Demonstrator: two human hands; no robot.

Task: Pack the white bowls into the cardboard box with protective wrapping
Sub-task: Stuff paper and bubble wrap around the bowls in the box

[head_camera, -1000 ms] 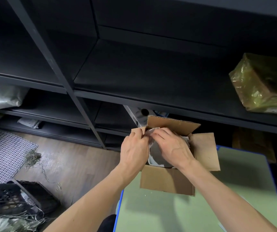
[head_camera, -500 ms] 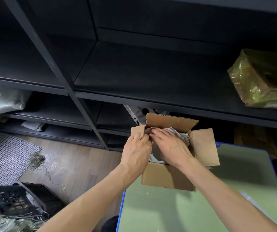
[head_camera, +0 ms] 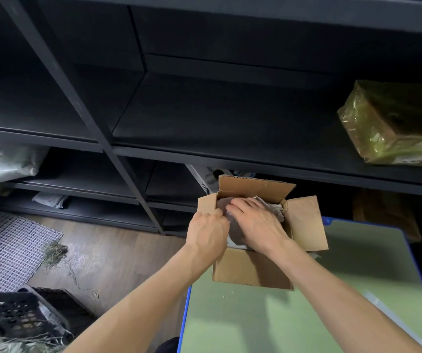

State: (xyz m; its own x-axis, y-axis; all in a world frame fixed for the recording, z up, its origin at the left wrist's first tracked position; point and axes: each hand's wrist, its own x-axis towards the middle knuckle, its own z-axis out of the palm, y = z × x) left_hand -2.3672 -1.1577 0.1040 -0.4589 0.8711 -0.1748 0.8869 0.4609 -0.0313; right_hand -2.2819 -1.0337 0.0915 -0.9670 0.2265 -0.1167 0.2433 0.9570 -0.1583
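Standing at the far left corner of the green table (head_camera: pixel 255 324), close to its blue edge, the cardboard box (head_camera: pixel 252 272) is seen from the head view with its flaps folded outward. One flap is raised at the back, one is spread to the right, and a short one stands at the left. The inside is filled with crumpled grey wrapping paper (head_camera: pixel 272 208).

The right hand (head_camera: pixel 255 224) is laid flat on this paper with its fingers straight and pointed left, so the paper is pressed down rather than gripped. The left hand (head_camera: pixel 208 235) is set at the box's left rim with its fingers curled. Whether the rim or the paper is pinched cannot be told. The white bowls are covered by the paper and the hands. Only a pale edge (head_camera: pixel 234 245) is shown under the paper beside the right wrist, and it cannot be identified with certainty.

Behind the box, black shelving (head_camera: pixel 204 118) is seen. A parcel wrapped in yellowish film (head_camera: pixel 388 128) is kept on its right side, and a pale bag (head_camera: pixel 1 161) on a lower shelf at the left. On the wooden floor (head_camera: pixel 118 253) left of the table, a white grid mat (head_camera: pixel 8 240), a tuft of straw (head_camera: pixel 54 252) and a black crate (head_camera: pixel 13 314) are found.
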